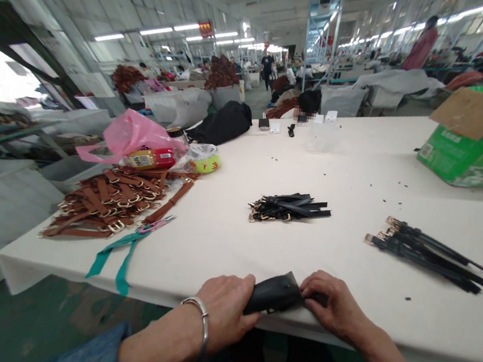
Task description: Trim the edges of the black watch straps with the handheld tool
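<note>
My left hand (227, 304), with a silver bangle at the wrist, is closed around a curved black leather piece (275, 294) near the table's front edge. At the right end of that piece, my right hand (334, 305) is closed in a pinch; whatever sits between its fingertips is hidden. Beyond my hands lies a small heap of black straps (294, 207) with gold buckles. Farther right, more black buckled straps (430, 253) lie side by side.
Brown straps with metal rings (109, 199) are piled at the left, beside scissors (158, 224) with a teal ribbon (114, 253). Behind them are a pink bag (138, 135) and a black cloth (226, 122). A green carton (477, 147) stands back right on the white table (216, 237).
</note>
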Demonstrator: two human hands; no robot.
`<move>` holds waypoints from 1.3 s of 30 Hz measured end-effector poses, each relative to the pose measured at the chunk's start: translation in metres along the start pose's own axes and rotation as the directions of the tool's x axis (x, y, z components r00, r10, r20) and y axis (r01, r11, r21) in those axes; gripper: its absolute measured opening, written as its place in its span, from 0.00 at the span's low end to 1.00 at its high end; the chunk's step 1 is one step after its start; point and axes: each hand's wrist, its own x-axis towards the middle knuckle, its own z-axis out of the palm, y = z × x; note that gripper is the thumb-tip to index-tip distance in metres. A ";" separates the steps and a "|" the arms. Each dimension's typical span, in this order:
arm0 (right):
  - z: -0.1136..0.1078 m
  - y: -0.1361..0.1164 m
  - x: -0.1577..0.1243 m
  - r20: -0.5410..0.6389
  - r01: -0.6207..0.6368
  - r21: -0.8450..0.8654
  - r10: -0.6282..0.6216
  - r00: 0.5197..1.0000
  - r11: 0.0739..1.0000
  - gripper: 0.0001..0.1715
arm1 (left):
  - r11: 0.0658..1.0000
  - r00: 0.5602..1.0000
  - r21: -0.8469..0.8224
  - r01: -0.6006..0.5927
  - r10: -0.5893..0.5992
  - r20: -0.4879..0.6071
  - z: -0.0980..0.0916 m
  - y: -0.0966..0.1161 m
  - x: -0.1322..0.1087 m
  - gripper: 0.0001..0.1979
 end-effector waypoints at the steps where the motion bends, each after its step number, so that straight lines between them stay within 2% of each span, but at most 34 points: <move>1: 0.000 0.000 0.000 -0.002 -0.002 0.002 0.002 1.000 1.000 0.06 | 1.000 1.000 0.004 0.002 -0.002 0.018 -0.003 -0.001 -0.002 0.15; 7: 0.000 -0.001 0.002 0.003 -0.019 -0.004 0.019 1.000 1.000 0.07 | 0.999 0.992 0.023 0.047 -0.049 0.117 -0.021 -0.014 -0.014 0.15; 14: -0.003 -0.001 0.005 0.050 -0.041 -0.041 0.043 0.998 0.998 0.07 | 0.997 1.000 0.079 -0.022 0.021 0.013 -0.014 -0.003 0.010 0.15; 17: -0.004 -0.003 0.005 0.058 -0.032 -0.045 0.035 0.998 0.998 0.07 | 0.996 0.999 0.076 -0.041 0.041 0.009 -0.014 0.001 0.020 0.15; 24: -0.002 -0.004 0.004 0.043 -0.050 -0.037 0.052 0.998 0.998 0.08 | 0.998 0.998 0.062 -0.007 0.003 0.062 -0.020 -0.010 0.002 0.14; 27: 0.000 0.000 0.005 0.061 -0.049 -0.036 0.051 0.997 0.998 0.07 | 0.996 0.998 0.094 -0.001 -0.005 0.062 -0.021 -0.004 0.001 0.13; 32: -0.004 0.002 0.006 0.084 -0.057 -0.056 0.062 0.995 0.997 0.07 | 0.994 1.000 0.108 -0.030 0.030 0.002 -0.014 0.010 0.014 0.16; 35: -0.006 -0.002 0.005 0.111 -0.043 -0.053 0.049 0.993 0.998 0.07 | 0.997 1.000 0.071 -0.001 0.002 -0.011 -0.011 0.002 0.014 0.15; 39: -0.005 -0.004 0.003 0.092 -0.028 -0.044 0.032 0.995 0.999 0.10 | 0.997 0.999 0.052 0.048 -0.048 -0.015 -0.013 -0.017 0.000 0.15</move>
